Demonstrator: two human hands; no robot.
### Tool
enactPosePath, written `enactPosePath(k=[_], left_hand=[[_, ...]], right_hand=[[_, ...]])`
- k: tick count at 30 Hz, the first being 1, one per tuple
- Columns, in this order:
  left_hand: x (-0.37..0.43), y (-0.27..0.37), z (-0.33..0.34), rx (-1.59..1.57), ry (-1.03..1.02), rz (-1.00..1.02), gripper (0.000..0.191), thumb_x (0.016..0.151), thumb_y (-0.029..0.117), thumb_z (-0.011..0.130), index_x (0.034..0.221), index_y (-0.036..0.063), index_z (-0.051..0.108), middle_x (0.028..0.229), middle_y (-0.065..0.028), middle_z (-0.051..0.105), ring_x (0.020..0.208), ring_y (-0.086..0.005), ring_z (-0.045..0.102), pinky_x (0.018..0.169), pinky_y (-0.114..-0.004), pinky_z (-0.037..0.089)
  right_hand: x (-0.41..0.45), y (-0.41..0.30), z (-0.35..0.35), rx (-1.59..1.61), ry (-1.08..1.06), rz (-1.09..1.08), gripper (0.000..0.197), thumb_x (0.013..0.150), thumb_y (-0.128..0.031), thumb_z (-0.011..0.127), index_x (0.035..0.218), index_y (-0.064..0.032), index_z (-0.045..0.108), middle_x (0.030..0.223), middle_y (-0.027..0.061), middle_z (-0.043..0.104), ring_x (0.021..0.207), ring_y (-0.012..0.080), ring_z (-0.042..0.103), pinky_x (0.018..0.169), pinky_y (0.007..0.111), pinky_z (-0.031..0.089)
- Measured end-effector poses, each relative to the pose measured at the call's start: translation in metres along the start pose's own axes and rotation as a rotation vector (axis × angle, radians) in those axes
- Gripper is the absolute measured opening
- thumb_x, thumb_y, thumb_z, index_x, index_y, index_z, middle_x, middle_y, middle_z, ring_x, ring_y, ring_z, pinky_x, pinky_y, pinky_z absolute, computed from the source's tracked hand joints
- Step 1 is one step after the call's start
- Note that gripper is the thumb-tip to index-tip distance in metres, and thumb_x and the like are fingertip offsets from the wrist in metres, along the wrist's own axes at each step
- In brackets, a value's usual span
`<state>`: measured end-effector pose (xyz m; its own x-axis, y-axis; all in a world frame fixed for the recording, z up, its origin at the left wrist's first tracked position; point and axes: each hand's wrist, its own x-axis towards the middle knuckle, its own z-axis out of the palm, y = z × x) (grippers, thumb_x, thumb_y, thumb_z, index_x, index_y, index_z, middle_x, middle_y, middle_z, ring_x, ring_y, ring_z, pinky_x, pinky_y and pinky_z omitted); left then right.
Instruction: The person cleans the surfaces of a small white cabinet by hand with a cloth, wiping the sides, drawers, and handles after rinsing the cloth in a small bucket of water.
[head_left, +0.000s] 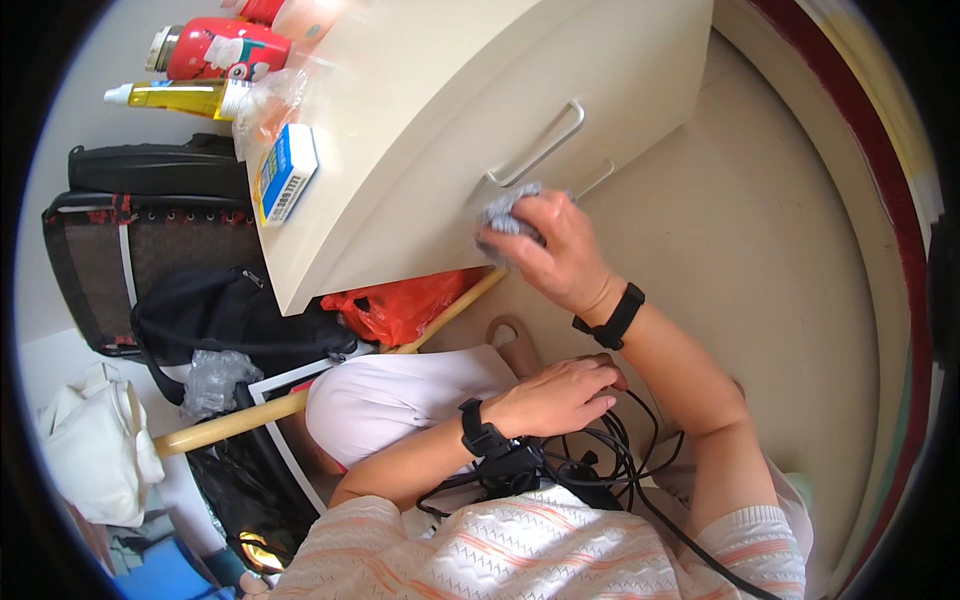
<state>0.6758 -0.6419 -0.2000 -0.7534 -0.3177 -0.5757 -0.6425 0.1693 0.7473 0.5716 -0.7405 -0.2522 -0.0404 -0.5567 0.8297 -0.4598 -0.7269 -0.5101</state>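
Note:
My right hand (566, 251) grips a crumpled grey-blue cloth (510, 214), which is against or very close to the cream drawer front (442, 195) of a cabinet. Just above the cloth is a pale bar handle (536, 150); a second handle (598, 178) sits lower down, partly behind my fingers. My left hand (559, 396) hangs over my lap, loosely curled with the thumb apart, and nothing shows in it. Coiled black cables (622, 457) lie just below that hand. Both wrists wear black straps.
On the cabinet top (360, 97) stand a small blue-and-white box (289, 176), a bottle of yellow liquid (180, 99) and a red flask (229, 49). A wooden pole (232, 425), red plastic bag (409, 304) and black bag (217, 315) crowd the left. A curved dark-red edge (862, 112) borders the right.

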Motion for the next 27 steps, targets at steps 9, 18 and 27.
enactPosePath(k=[9, 18, 27], left_hand=[[0.015, 0.011, 0.0, 0.019, -0.015, 0.038, 0.025, 0.092, 0.014, 0.052, 0.11, -0.0009, 0.056, 0.109, -0.0174, 0.057, 0.103, -0.0345, 0.056, 0.089, -0.042, 0.045], [0.015, 0.0, 0.004, 0.016, -0.11, -0.021, 0.026, 0.091, 0.016, 0.054, 0.11, -0.0012, 0.057, 0.104, -0.0175, 0.061, 0.102, -0.034, 0.058, 0.088, -0.041, 0.046], [0.012, 0.005, 0.005, -0.094, -0.08, -0.037, 0.025, 0.09, 0.016, 0.053, 0.112, 0.0044, 0.059, 0.099, -0.0164, 0.066, 0.093, -0.0325, 0.063, 0.08, -0.042, 0.049]], right_hand=[[0.029, 0.034, -0.027, -0.057, 0.347, 0.383, 0.054, 0.059, 0.017, 0.056, 0.104, -0.0118, 0.064, 0.108, 0.0124, 0.052, 0.089, 0.0297, 0.059, 0.07, 0.034, 0.052], [-0.03, 0.007, 0.032, 0.354, 0.132, 0.446, 0.044, 0.067, 0.006, 0.062, 0.108, -0.0103, 0.061, 0.099, 0.0117, 0.054, 0.089, 0.0277, 0.057, 0.073, 0.033, 0.049], [0.011, 0.004, 0.007, 0.708, 0.419, 0.73, 0.032, 0.081, 0.008, 0.058, 0.11, -0.0038, 0.061, 0.102, 0.0063, 0.057, 0.094, 0.0168, 0.057, 0.083, 0.027, 0.046]])
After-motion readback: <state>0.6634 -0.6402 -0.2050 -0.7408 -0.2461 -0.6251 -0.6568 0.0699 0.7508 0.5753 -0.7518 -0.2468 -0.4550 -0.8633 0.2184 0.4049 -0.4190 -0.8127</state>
